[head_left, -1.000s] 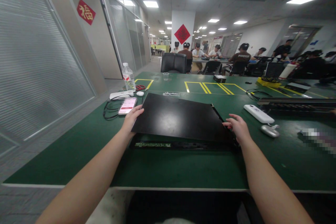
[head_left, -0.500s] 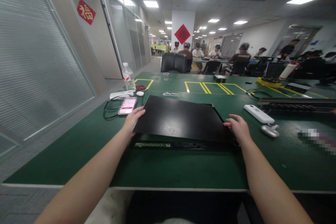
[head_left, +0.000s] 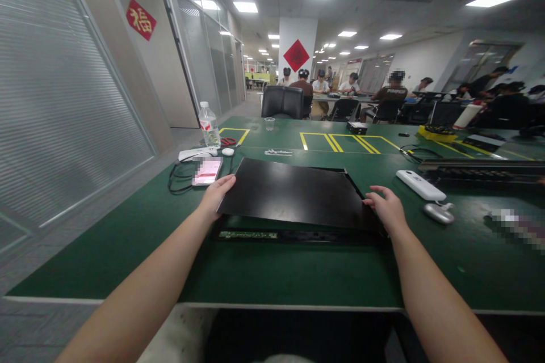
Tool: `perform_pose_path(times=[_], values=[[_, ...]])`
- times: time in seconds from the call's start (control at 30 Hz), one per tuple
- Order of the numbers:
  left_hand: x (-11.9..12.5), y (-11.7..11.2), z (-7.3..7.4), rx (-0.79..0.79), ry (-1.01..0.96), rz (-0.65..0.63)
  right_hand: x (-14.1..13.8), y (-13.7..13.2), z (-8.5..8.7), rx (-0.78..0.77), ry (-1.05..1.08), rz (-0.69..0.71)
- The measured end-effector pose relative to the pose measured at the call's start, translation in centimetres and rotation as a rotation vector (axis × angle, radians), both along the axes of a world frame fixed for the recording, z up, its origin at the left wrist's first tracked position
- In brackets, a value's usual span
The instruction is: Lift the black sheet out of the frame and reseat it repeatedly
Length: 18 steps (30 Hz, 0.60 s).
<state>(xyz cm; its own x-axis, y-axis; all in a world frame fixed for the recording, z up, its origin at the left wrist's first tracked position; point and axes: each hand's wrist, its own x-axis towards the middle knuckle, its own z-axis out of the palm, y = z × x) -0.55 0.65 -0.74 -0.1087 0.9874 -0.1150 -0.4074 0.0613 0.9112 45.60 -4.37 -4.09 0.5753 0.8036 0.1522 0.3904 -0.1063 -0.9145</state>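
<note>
A thin, flat black screen panel (head_left: 289, 193) lies tilted over a shallow black frame (head_left: 332, 236), its left side raised and its right side down at the frame. Along the frame's near side runs a strip of green circuit board (head_left: 247, 235). My left hand (head_left: 216, 195) is closed on the panel's left edge, thumb on top. At the right edge, where panel and frame meet, my right hand (head_left: 386, 207) has its fingertips against the panel, with the index finger lifted a little. The undersides of both hands' grips are hidden.
Left on the green table (head_left: 128, 249) are a phone (head_left: 208, 171), a cable, a water bottle (head_left: 208, 125) and red-handled scissors (head_left: 229, 141). A white power bank (head_left: 420, 184) and a silver mouse-shaped object (head_left: 439, 212) lie to the right. Several people sit at far tables.
The panel's far edge has dropped slightly, so more of the frame's back rim shows and the glare on the panel has faded. Both hands stay almost in place.
</note>
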Motion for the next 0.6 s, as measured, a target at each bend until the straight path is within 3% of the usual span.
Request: perform_pose_path(times=[0.33,0.43,0.6], values=[[0.6,-0.6,1.2,-0.024,-0.025,-0.069,-0.7,-0.4,0.6,-0.058,-0.113,-0.035],[0.5,-0.3,0.9,0.001,-0.053,-0.119,-1.0,-0.6,0.9,-0.096,-0.13,-0.042],[0.0,-0.1,0.2,0.051,-0.021,-0.042,-1.3,-0.8,1.3,-0.125,-0.138,-0.044]])
